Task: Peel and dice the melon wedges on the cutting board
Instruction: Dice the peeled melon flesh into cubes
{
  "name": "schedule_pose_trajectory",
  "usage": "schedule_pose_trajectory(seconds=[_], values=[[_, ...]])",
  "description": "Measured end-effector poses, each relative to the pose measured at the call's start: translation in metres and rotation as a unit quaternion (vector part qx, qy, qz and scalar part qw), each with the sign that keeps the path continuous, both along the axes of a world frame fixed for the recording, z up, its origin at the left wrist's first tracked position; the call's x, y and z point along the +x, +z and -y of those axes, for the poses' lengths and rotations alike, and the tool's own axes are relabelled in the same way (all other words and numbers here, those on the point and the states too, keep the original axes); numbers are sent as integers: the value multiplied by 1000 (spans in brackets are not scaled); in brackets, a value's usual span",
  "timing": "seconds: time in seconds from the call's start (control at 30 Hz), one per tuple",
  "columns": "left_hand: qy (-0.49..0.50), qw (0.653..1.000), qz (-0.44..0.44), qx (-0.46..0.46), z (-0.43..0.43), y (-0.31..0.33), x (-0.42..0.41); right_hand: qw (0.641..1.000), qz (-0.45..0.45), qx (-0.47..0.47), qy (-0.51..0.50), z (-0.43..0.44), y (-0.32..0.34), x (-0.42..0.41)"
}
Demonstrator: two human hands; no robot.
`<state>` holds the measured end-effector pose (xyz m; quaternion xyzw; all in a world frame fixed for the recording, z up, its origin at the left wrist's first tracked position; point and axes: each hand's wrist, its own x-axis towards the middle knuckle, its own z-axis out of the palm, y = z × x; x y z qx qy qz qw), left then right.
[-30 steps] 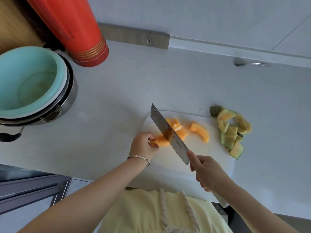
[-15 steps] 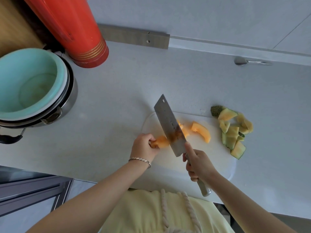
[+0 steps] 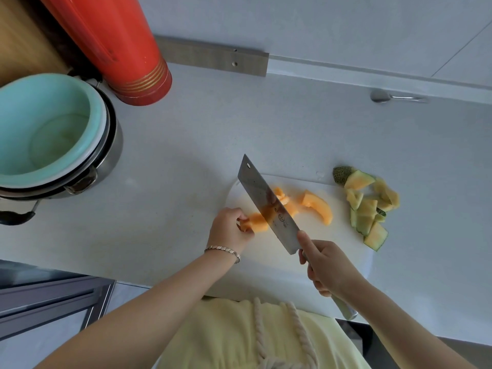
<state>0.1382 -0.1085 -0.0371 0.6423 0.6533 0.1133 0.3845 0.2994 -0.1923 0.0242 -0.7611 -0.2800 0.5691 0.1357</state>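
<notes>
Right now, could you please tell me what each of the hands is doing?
Left hand: pinching the peeled melon wedge.
Right hand: gripping the cleaver by its handle.

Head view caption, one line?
Left hand pinches peeled melon wedge on cutting board; right hand holds cleaver across it.

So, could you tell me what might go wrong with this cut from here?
1. The left hand pinches the melon strip right beside the cleaver blade; a slip could nick its fingertips.
2. Held only at one end, the strip could twist on the cutting board under the blade.
</notes>
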Motion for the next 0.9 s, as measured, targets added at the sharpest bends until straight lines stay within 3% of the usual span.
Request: schedule_pose_trajectory(seconds=[0.37,0.6,0.77,0.9], values=[[-5,1000,0,2,-4,0,-1,1000,5,-27,6,5,-8,0],[-11,1000,-13,11,-3,-1,-3,1000,16,10,-10,-2,-27,-19],[-10,1000,-12,16,-1,-3,-4,993,-67,7,-101,-10,-24,-16],[-4,1000,-6,14,1,-3,-3,992,-72,10,-101,-8,-12,-4]])
